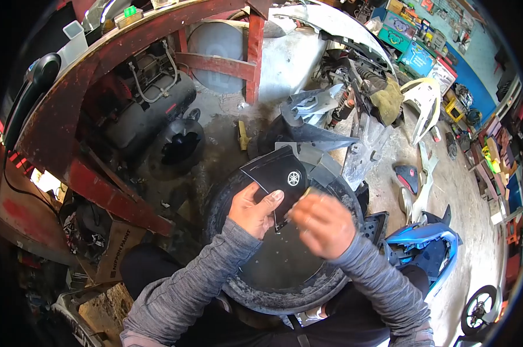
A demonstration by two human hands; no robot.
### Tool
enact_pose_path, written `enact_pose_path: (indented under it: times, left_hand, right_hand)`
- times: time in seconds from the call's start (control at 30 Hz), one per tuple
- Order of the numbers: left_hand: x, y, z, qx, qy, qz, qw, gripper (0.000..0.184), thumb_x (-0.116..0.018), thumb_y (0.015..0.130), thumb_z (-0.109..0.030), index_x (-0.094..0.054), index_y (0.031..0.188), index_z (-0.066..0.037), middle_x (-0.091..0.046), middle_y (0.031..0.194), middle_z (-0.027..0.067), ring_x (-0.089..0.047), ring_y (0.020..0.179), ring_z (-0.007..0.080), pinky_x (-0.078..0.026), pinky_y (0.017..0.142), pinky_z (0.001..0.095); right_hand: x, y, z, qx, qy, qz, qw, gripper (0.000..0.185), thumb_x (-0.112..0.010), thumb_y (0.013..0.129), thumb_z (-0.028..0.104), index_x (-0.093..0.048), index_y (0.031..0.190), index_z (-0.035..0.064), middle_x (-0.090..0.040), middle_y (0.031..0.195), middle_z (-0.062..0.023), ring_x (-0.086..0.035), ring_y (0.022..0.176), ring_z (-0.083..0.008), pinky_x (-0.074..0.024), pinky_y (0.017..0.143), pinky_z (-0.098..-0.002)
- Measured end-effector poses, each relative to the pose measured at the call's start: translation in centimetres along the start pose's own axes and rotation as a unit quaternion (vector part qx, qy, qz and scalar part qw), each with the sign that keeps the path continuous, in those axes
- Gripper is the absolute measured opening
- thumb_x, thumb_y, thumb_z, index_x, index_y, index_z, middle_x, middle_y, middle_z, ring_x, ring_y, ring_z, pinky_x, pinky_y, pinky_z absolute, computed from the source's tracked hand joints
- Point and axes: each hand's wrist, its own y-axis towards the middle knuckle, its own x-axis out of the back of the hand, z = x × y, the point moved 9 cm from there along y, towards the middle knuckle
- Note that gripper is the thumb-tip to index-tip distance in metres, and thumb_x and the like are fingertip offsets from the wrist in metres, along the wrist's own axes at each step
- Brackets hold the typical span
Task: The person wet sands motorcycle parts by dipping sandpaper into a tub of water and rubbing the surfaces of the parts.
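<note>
A black panel [273, 168] with a round silver emblem is held up over a round black tub [244, 292] of murky water. My left hand [256, 209] grips the panel's lower left edge, thumb on its face. My right hand [322, 222] is at the panel's lower right, blurred by motion, with its fingers bent together. A small light-coloured piece shows at its fingertips, too blurred to make out. The tub stands between my knees, and a grey sheet lies across its far rim behind the panel.
Blue fairing [426, 248] lies on the floor at the right. Grey plastic parts [313, 104] and a motorcycle frame stand beyond the tub. A red wooden bench [114, 196], a compressor tank [151, 110] and a cardboard box [120, 251] are at the left.
</note>
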Motion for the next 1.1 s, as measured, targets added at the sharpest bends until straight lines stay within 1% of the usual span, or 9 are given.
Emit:
enact_pose_path:
  times: [0.07,0.13,0.23,0.33,0.47,0.53,0.73,0.83,1.1]
  left_hand:
    - [-0.1,-0.3,-0.1,-0.011,-0.032,0.011,0.999,0.019,-0.064,0.097,-0.007,-0.061,0.116,-0.007,-0.067,0.100,0.0023,-0.063,0.082,0.0074,-0.054,0.064,0.0241]
    - [-0.3,-0.8,-0.8,0.010,0.059,0.013,0.998,0.019,-0.064,0.098,-0.008,-0.060,0.116,-0.006,-0.067,0.102,0.0041,-0.066,0.088,0.0107,-0.058,0.074,0.0288]
    - [0.6,-0.6,0.0,0.025,0.055,0.015,0.998,0.018,-0.064,0.098,-0.007,-0.060,0.115,-0.004,-0.067,0.103,0.0051,-0.067,0.093,0.0126,-0.059,0.080,0.0319]
    - [-0.1,-0.6,-0.5,-0.002,0.052,0.051,0.997,0.018,-0.062,0.098,-0.005,-0.059,0.115,-0.003,-0.067,0.103,0.0049,-0.066,0.093,0.0113,-0.059,0.079,0.0308]
    - [-0.2,-1.0,-1.0,0.025,0.104,0.036,0.994,0.018,-0.062,0.098,-0.004,-0.059,0.115,-0.002,-0.067,0.103,0.0053,-0.066,0.093,0.0121,-0.059,0.079,0.0321]
    - [-0.1,-0.8,-0.5,0.000,0.071,0.049,0.996,0.026,-0.064,0.098,-0.009,-0.060,0.122,-0.001,-0.069,0.100,0.0025,-0.061,0.075,0.0038,-0.049,0.061,0.0194]
    - [0.3,-1.0,-0.4,0.014,0.089,0.032,0.995,0.023,-0.062,0.098,-0.005,-0.058,0.120,0.002,-0.068,0.105,0.0063,-0.065,0.089,0.0100,-0.056,0.074,0.0253]
    - [-0.5,-1.0,-0.5,-0.014,0.015,0.054,0.998,0.022,-0.061,0.098,-0.004,-0.058,0.119,0.002,-0.068,0.107,0.0073,-0.066,0.091,0.0115,-0.056,0.075,0.0264]
    - [-0.9,-0.9,-0.6,-0.011,0.019,0.035,0.999,0.019,-0.064,0.098,-0.006,-0.060,0.116,-0.001,-0.068,0.103,0.0053,-0.065,0.087,0.0093,-0.055,0.071,0.0247]
  right_hand:
    - [0.7,-0.4,-2.8,-0.068,-0.024,0.001,0.997,0.040,-0.071,0.067,0.006,-0.067,0.106,0.0034,-0.064,0.103,-0.0093,-0.063,0.103,-0.0284,-0.0512,0.090,-0.0395]
    - [0.7,-0.4,-2.7,-0.058,-0.015,-0.016,0.998,0.041,-0.072,0.066,0.005,-0.068,0.107,0.0037,-0.064,0.104,-0.0097,-0.062,0.104,-0.0287,-0.0506,0.090,-0.0399]
    - [0.6,-0.5,-0.6,-0.029,-0.003,-0.016,0.999,0.041,-0.070,0.066,0.001,-0.068,0.107,0.0025,-0.065,0.106,-0.0112,-0.062,0.104,-0.0312,-0.0505,0.089,-0.0425]
    - [1.3,-0.9,-3.1,-0.067,-0.028,-0.033,0.997,0.043,-0.071,0.065,0.002,-0.069,0.108,0.0031,-0.065,0.106,-0.0114,-0.062,0.106,-0.0319,-0.0507,0.092,-0.0424]
    - [0.6,-1.0,-0.5,-0.026,-0.015,-0.017,0.999,0.043,-0.070,0.066,0.003,-0.069,0.108,0.0017,-0.066,0.106,-0.0122,-0.061,0.106,-0.0338,-0.0503,0.092,-0.0442]
    - [0.8,-1.2,-1.8,-0.053,-0.029,-0.008,0.998,0.044,-0.070,0.066,0.004,-0.069,0.110,0.0018,-0.065,0.108,-0.0128,-0.061,0.107,-0.0342,-0.0499,0.094,-0.0450]
    - [0.7,-1.8,-1.1,-0.050,-0.047,-0.018,0.997,0.046,-0.071,0.066,0.006,-0.068,0.112,0.0010,-0.064,0.112,-0.0135,-0.059,0.110,-0.0348,-0.0490,0.096,-0.0471]
    - [0.7,-1.9,-1.6,-0.057,-0.047,-0.025,0.997,0.048,-0.071,0.065,0.006,-0.068,0.113,0.0001,-0.064,0.111,-0.0138,-0.060,0.110,-0.0346,-0.0489,0.098,-0.0470]
    - [1.3,-2.0,-1.1,-0.078,-0.049,-0.065,0.994,0.045,-0.070,0.066,0.005,-0.069,0.111,-0.0010,-0.064,0.110,-0.0151,-0.060,0.108,-0.0338,-0.0492,0.098,-0.0469]
